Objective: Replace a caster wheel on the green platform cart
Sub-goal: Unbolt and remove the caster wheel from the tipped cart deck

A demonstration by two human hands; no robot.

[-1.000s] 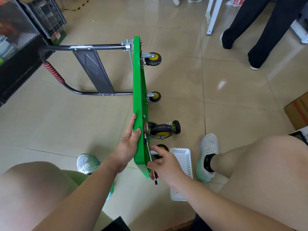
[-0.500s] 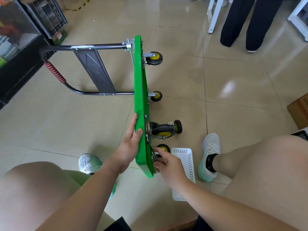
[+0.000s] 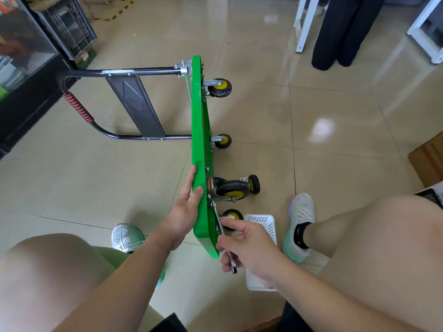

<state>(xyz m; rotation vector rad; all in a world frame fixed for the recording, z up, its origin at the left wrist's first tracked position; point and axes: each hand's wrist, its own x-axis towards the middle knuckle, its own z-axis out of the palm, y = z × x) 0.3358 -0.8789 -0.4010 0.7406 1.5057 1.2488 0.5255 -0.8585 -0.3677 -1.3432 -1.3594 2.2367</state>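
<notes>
The green platform cart stands on its edge on the tiled floor, its underside facing right. My left hand presses flat against its top face near the close end. My right hand grips a metal wrench laid along the underside by the nearest caster. A larger black caster with a yellow hub sits on the deck just above it. Behind that one, a loose caster lies on the floor. Two more casters are mounted at the far end.
The black folding handle with a red grip lies flat to the left. A white perforated basket sits on the floor under my right hand. A person's dark trouser legs stand at the back right. A cardboard box is at the right edge.
My right hand has swung the wrench's free end down past the cart's near corner again, after drawing it up against the deck half a second ago. My left hand stays put.
</notes>
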